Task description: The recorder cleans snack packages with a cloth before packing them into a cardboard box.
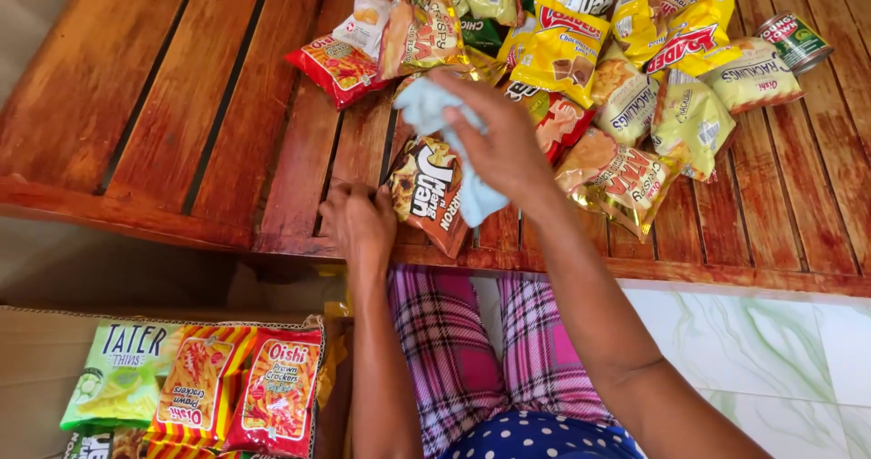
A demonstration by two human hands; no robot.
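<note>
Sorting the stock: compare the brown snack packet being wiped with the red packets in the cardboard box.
The brown snack packet lies flat on the wooden table, half under a light blue cloth; the red packets stand side by side in the cardboard box. Brown is alone between both hands; red ones sit untouched. Both are sealed snack bags.

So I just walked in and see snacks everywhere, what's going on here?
A person sits at a slatted wooden table. The right hand holds a light blue cloth over a brown snack bag, while the left hand rests at the table's edge touching that bag. A heap of yellow and red snack bags and a tin can lie further back. A cardboard box with more packets sits lower left.
</note>
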